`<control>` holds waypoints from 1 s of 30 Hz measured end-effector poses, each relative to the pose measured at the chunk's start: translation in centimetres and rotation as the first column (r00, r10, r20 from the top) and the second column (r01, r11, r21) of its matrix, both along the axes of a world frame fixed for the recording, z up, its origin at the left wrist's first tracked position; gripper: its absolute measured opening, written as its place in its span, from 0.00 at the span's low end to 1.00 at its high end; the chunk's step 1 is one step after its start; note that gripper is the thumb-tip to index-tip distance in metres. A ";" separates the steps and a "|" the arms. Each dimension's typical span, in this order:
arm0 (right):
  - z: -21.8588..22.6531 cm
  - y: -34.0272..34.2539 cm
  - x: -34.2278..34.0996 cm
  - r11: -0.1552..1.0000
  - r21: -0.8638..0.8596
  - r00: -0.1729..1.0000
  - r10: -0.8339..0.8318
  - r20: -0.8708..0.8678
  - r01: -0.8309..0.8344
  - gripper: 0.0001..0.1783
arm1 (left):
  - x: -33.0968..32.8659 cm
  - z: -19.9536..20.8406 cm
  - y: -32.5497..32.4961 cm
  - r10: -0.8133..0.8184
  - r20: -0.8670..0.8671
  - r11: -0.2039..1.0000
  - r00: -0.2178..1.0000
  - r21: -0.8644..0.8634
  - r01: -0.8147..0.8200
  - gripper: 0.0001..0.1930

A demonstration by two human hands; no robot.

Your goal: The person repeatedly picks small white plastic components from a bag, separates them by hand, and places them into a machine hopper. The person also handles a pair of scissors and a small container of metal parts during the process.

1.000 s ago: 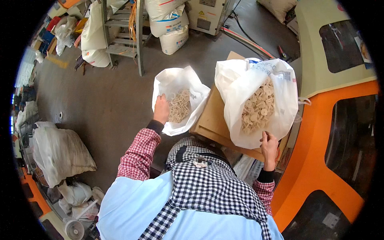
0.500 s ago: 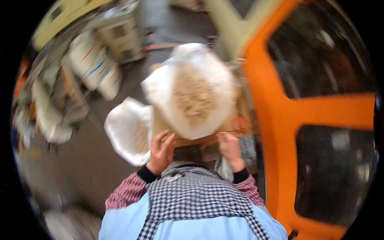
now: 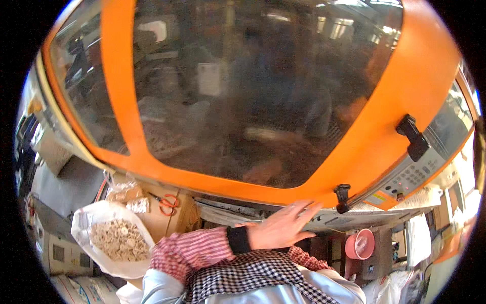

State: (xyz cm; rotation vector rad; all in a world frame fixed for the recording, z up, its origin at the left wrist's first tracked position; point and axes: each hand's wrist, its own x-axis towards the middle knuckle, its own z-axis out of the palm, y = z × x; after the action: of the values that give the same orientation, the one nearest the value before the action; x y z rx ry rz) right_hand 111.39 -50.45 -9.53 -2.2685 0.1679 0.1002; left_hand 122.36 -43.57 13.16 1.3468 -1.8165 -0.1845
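Note:
My left hand (image 3: 281, 227) reaches across my front to the right, palm down with fingers stretched out and slightly apart. Nothing shows in it. It is just below the bottom edge of the orange machine door (image 3: 228, 183). My right sleeve (image 3: 309, 259) comes in from the right, and my right hand is almost wholly hidden behind the left hand and wrist; its fingers cannot be made out. To the left, a white bag (image 3: 86, 228) stands open, holding many small beige pieces (image 3: 119, 240). Red-handled scissors (image 3: 168, 204) lie on a cardboard box (image 3: 183, 215) beside it.
The door has a large dark window (image 3: 243, 101) and black handles (image 3: 342, 197). A keypad panel (image 3: 412, 175) sits at its right. Lower right are a pink bucket (image 3: 360, 244) and white plastic bags (image 3: 390, 289). A grey-white cabinet (image 3: 63, 253) stands at the far left.
My view has swung right toward the orange door. Both hands have left the box edge below the open bag; my left arm now crosses over my right. The bag now appears lower left.

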 end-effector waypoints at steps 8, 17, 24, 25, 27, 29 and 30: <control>-2.3 -3.6 -9.2 0.914 -0.062 0.859 -0.400 -0.319 0.402 0.12 | -7.4 -0.4 -11.8 -0.145 -0.347 0.979 0.927 -0.184 0.085 0.26; -3.1 -3.0 0.6 0.972 -0.069 0.972 -0.229 -0.044 0.226 0.13 | -5.3 0.9 -11.0 -0.111 -0.323 0.990 0.940 0.050 0.134 0.12; -3.4 -2.7 6.4 0.983 -0.168 0.993 -0.061 0.101 0.077 0.14 | -0.1 0.1 -4.9 0.060 -0.336 0.995 0.940 -0.057 -0.083 0.12; -3.4 -2.5 7.1 0.984 -0.170 0.993 -0.033 0.109 0.052 0.14 | 0.8 -0.3 -3.7 0.103 -0.350 0.992 0.931 -0.030 -0.121 0.12; -3.9 -2.7 7.2 0.982 -0.184 0.994 -0.032 0.103 0.051 0.15 | 2.8 -0.4 -1.7 0.109 -0.353 0.994 0.929 0.009 -0.113 0.13; -2.9 -2.8 7.7 0.981 -0.190 0.995 -0.015 0.102 0.034 0.15 | 4.4 -1.0 0.8 0.163 -0.350 0.987 0.922 0.051 -0.155 0.12; -2.3 -2.8 7.8 0.981 -0.194 0.995 0.000 0.101 0.020 0.15 | 4.9 -1.2 2.2 0.209 -0.356 0.978 0.911 0.054 -0.203 0.13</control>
State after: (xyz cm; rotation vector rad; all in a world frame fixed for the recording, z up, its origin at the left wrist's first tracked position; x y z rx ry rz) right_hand 119.19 -53.26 -11.83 -2.4613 0.1410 -0.0378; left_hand 127.24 -41.40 11.99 1.4022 -1.3611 -0.3122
